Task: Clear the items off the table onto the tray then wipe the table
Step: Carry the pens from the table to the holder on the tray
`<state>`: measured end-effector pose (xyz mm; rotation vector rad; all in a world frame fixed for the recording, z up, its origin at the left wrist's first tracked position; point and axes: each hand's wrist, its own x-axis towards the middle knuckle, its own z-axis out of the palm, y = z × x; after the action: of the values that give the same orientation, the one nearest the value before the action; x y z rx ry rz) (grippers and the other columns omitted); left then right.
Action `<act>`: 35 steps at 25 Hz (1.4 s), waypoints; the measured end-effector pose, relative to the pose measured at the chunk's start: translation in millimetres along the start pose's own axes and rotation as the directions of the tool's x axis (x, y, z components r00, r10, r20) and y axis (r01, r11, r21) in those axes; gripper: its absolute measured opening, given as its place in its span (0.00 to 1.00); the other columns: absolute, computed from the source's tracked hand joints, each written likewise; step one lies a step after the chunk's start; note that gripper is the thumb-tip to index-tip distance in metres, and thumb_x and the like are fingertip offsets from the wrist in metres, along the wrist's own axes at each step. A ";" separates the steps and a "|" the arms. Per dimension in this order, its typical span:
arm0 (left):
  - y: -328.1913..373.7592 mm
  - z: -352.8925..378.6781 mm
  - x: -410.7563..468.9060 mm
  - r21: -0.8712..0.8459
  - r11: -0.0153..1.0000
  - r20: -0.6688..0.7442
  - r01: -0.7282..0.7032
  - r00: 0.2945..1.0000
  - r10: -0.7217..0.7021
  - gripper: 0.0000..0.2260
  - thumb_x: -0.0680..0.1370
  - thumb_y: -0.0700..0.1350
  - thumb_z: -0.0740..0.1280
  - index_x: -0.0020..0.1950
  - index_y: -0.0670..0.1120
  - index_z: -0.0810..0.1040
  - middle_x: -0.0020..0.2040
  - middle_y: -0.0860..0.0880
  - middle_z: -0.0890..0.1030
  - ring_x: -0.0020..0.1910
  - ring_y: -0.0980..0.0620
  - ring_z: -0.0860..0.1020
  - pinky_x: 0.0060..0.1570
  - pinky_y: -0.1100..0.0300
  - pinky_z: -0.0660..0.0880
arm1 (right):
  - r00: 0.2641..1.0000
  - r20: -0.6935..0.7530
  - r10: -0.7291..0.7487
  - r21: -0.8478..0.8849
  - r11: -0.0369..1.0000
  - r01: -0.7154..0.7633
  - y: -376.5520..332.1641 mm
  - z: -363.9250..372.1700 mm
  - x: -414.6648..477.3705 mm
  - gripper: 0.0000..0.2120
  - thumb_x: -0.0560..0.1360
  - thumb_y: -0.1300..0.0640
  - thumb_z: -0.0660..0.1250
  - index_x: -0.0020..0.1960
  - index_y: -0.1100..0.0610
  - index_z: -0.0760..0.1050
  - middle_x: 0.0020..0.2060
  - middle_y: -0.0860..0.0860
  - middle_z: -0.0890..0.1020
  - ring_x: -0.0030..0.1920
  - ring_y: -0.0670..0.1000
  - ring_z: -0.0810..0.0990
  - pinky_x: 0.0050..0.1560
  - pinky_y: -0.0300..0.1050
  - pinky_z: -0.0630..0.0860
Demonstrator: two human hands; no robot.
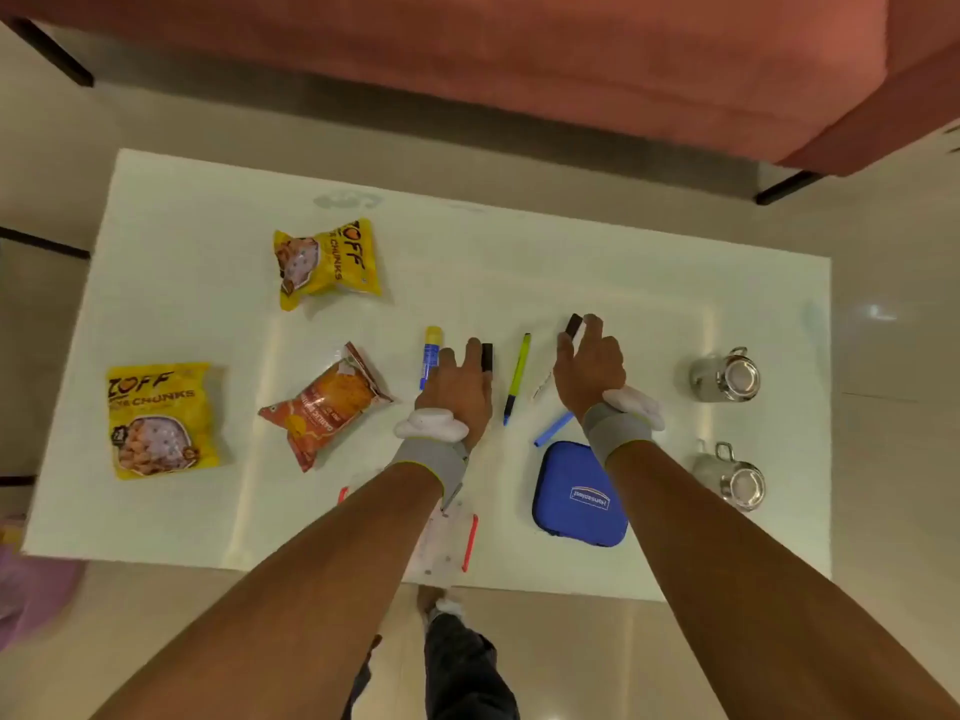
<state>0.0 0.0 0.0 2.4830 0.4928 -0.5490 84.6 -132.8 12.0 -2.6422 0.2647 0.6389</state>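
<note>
I steer by the blue zip case (576,496), which lies close to the near edge of the white glossy worktop (571,262). Just left of the case, at that same edge, sits the white tray with red handles (447,532), partly under my left forearm. Beyond the case there is wide bare white up to the far edge, by the red sofa (519,70).

My right hand (589,371), just beyond the case, pinches a small dark block (574,324) between thumb and fingertip. My left hand (460,387), beyond the case and to its left, has straight fingers. A small black block (487,356) lies just beside them; I cannot tell if they touch.

A yellow-green pen (519,376) lies between the hands. Two shiny steel mugs (727,376) (732,478) stand right of the case, near the right edge. Three snack bags (327,402) lie well left of it.
</note>
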 end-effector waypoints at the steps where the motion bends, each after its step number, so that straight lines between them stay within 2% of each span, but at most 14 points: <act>1: 3.4 8.7 8.0 -0.032 0.999 -0.014 0.020 1.000 -0.021 0.20 0.82 0.50 0.55 0.72 0.42 0.61 0.60 0.38 0.71 0.51 0.38 0.76 0.44 0.49 0.74 | 1.000 -0.001 0.030 0.004 1.000 -0.030 1.7 9.0 9.7 0.24 0.82 0.48 0.54 0.74 0.55 0.58 0.60 0.63 0.72 0.58 0.65 0.74 0.50 0.51 0.68; 5: 12.5 34.9 25.2 -0.088 0.985 -0.013 0.147 0.989 -0.148 0.18 0.81 0.50 0.58 0.65 0.39 0.63 0.57 0.40 0.72 0.51 0.40 0.76 0.44 0.50 0.72 | 0.994 -0.011 0.105 -0.047 0.993 -0.106 4.2 31.3 42.0 0.23 0.82 0.47 0.55 0.73 0.57 0.57 0.62 0.62 0.69 0.56 0.67 0.76 0.51 0.53 0.70; 8: 15.4 44.3 34.3 -0.085 0.977 -0.009 0.197 0.980 -0.198 0.17 0.81 0.49 0.59 0.64 0.40 0.63 0.57 0.41 0.72 0.51 0.41 0.76 0.42 0.51 0.70 | 0.997 -0.030 0.065 -0.105 0.992 -0.068 6.3 39.4 52.1 0.20 0.82 0.52 0.56 0.70 0.59 0.59 0.60 0.61 0.69 0.53 0.67 0.77 0.44 0.51 0.66; 11: 19.2 47.8 38.8 0.005 0.975 0.007 0.223 0.975 -0.223 0.14 0.80 0.43 0.61 0.63 0.39 0.64 0.57 0.42 0.71 0.50 0.43 0.76 0.39 0.54 0.68 | 0.999 -0.028 0.019 -0.114 0.993 -0.022 14.2 45.9 52.0 0.18 0.83 0.54 0.55 0.70 0.61 0.60 0.58 0.63 0.70 0.51 0.66 0.77 0.43 0.50 0.66; 13: 21.5 46.9 37.7 -0.022 0.973 -0.017 0.228 0.973 -0.229 0.12 0.80 0.42 0.59 0.61 0.39 0.65 0.56 0.41 0.72 0.48 0.43 0.77 0.38 0.53 0.69 | 0.999 -0.035 0.011 -0.092 0.996 -0.014 16.2 46.4 49.9 0.16 0.83 0.55 0.55 0.68 0.62 0.62 0.57 0.63 0.71 0.51 0.65 0.76 0.43 0.49 0.66; 15: 25.5 41.9 34.9 -0.089 0.974 -0.188 0.210 0.956 -0.224 0.11 0.79 0.42 0.57 0.57 0.37 0.68 0.51 0.41 0.74 0.41 0.42 0.78 0.34 0.55 0.68 | 0.997 -0.056 0.052 -0.001 0.999 -0.052 13.7 40.8 47.1 0.15 0.83 0.56 0.54 0.67 0.61 0.63 0.56 0.63 0.72 0.47 0.62 0.75 0.42 0.48 0.64; 17: 24.6 30.6 35.1 -0.165 0.963 -0.378 0.212 0.889 -0.261 0.11 0.79 0.42 0.55 0.53 0.36 0.71 0.47 0.40 0.74 0.36 0.42 0.76 0.31 0.57 0.64 | 0.994 -0.059 0.093 0.111 0.990 -0.086 10.1 34.6 43.6 0.16 0.83 0.56 0.54 0.70 0.59 0.63 0.56 0.63 0.73 0.46 0.60 0.73 0.43 0.47 0.64; 20: 11.6 12.3 39.1 -0.314 0.881 -0.319 0.353 0.835 -0.448 0.13 0.81 0.44 0.55 0.59 0.36 0.67 0.55 0.40 0.71 0.42 0.36 0.76 0.36 0.54 0.64 | 0.995 -0.079 0.057 0.248 0.968 -0.036 7.0 28.4 37.9 0.19 0.83 0.55 0.55 0.73 0.57 0.61 0.57 0.63 0.75 0.56 0.61 0.74 0.45 0.41 0.61; 22: -5.0 10.1 38.2 -0.291 0.865 -0.320 0.409 0.811 -0.491 0.17 0.81 0.50 0.58 0.61 0.36 0.65 0.57 0.39 0.69 0.44 0.35 0.77 0.35 0.53 0.65 | 0.994 -0.111 -0.008 0.293 0.955 0.040 1.4 30.3 32.0 0.20 0.82 0.55 0.56 0.73 0.57 0.62 0.55 0.63 0.77 0.56 0.61 0.74 0.43 0.36 0.58; 25: -21.7 18.0 37.1 -0.190 0.879 -0.238 0.436 0.848 -0.473 0.20 0.80 0.52 0.62 0.62 0.37 0.64 0.59 0.39 0.68 0.48 0.35 0.78 0.38 0.50 0.70 | 0.990 -0.115 -0.086 0.323 0.939 0.119 -4.5 42.8 23.1 0.19 0.82 0.56 0.58 0.72 0.57 0.65 0.52 0.62 0.78 0.54 0.60 0.76 0.44 0.35 0.59; 28: -28.8 22.8 40.7 -0.155 0.894 -0.188 0.420 0.876 -0.444 0.17 0.81 0.49 0.60 0.63 0.37 0.64 0.60 0.39 0.71 0.53 0.35 0.76 0.44 0.48 0.71 | 0.987 -0.084 -0.134 0.328 0.932 0.154 -5.7 52.0 15.3 0.19 0.81 0.56 0.59 0.71 0.56 0.66 0.50 0.61 0.79 0.52 0.59 0.76 0.42 0.33 0.58; 31: -38.3 18.3 36.3 -0.248 0.904 -0.191 0.349 0.897 -0.398 0.17 0.81 0.48 0.60 0.62 0.36 0.66 0.59 0.37 0.73 0.54 0.36 0.75 0.47 0.48 0.70 | 0.988 -0.076 -0.137 0.366 0.917 0.155 -7.9 53.2 3.2 0.19 0.81 0.56 0.60 0.71 0.55 0.67 0.49 0.60 0.80 0.50 0.57 0.78 0.46 0.35 0.64; 33: -42.7 5.2 25.7 -0.391 0.887 -0.248 0.244 0.900 -0.358 0.15 0.80 0.47 0.63 0.58 0.35 0.70 0.53 0.37 0.75 0.50 0.37 0.75 0.44 0.52 0.68 | 0.991 -0.064 -0.116 0.419 0.898 0.132 -17.5 47.1 -10.0 0.20 0.81 0.57 0.61 0.72 0.55 0.67 0.49 0.57 0.81 0.48 0.58 0.80 0.51 0.42 0.71; 35: -49.5 -26.6 -2.7 -0.519 0.848 -0.350 0.107 0.878 -0.325 0.12 0.79 0.44 0.65 0.52 0.34 0.73 0.44 0.40 0.75 0.42 0.41 0.73 0.40 0.60 0.63 | 0.994 -0.023 -0.103 0.463 0.881 0.101 -38.9 30.3 -38.8 0.19 0.81 0.57 0.61 0.71 0.56 0.68 0.48 0.53 0.80 0.47 0.56 0.79 0.51 0.42 0.72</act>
<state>-17.1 53.6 0.6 2.0500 0.9722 0.0611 49.2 -81.4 19.0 -2.1760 0.2404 0.4726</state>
